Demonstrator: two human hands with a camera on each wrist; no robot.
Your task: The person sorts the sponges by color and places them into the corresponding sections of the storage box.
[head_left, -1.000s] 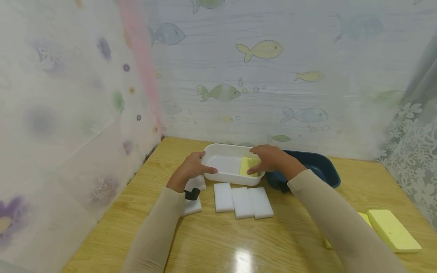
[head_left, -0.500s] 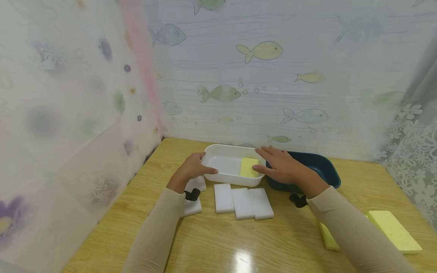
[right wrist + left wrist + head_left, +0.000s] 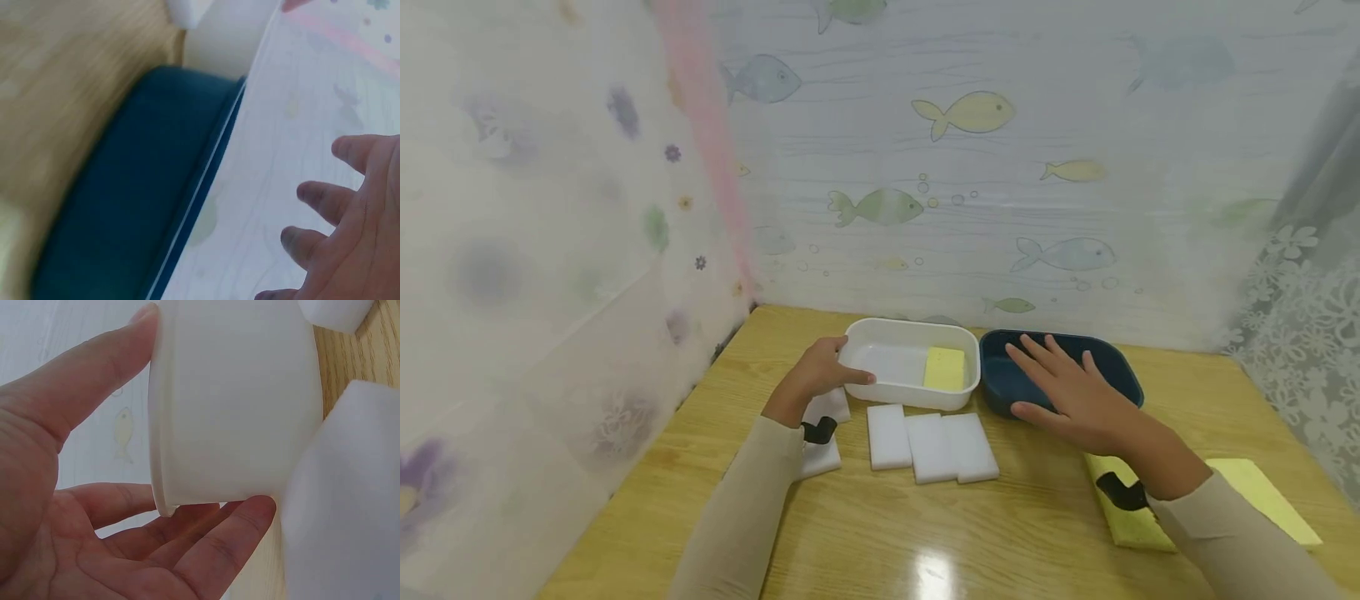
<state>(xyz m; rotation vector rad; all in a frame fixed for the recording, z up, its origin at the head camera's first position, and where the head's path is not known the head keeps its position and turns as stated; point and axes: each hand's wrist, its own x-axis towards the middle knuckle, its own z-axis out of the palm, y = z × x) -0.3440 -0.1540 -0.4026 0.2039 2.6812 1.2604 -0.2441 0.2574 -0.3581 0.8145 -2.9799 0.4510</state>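
Note:
My left hand (image 3: 822, 372) holds the left end of the white tray (image 3: 910, 397), thumb on the front rim; the left wrist view shows the thumb at the tray's (image 3: 237, 406) rim and fingertips against its end wall. A yellow sponge (image 3: 944, 369) lies at the right inside the white tray. With fingers spread and holding nothing, my right hand (image 3: 1078, 400) hovers over the front of the dark blue tray (image 3: 1122, 367). In the right wrist view that hand (image 3: 350, 231) is beside the blue tray (image 3: 137, 187).
Three white sponges (image 3: 890, 437) lie in front of the white tray. More white pieces (image 3: 822, 457) lie under the left wrist. Yellow sponges (image 3: 1131, 521) lie under and beside the right forearm, one (image 3: 1262, 496) farther right. A patterned curtain (image 3: 880, 150) hangs behind the table.
My right hand has left the yellow sponge in the white tray and moved right, over the blue tray, its fingers spreading. My left hand has stayed at the white tray.

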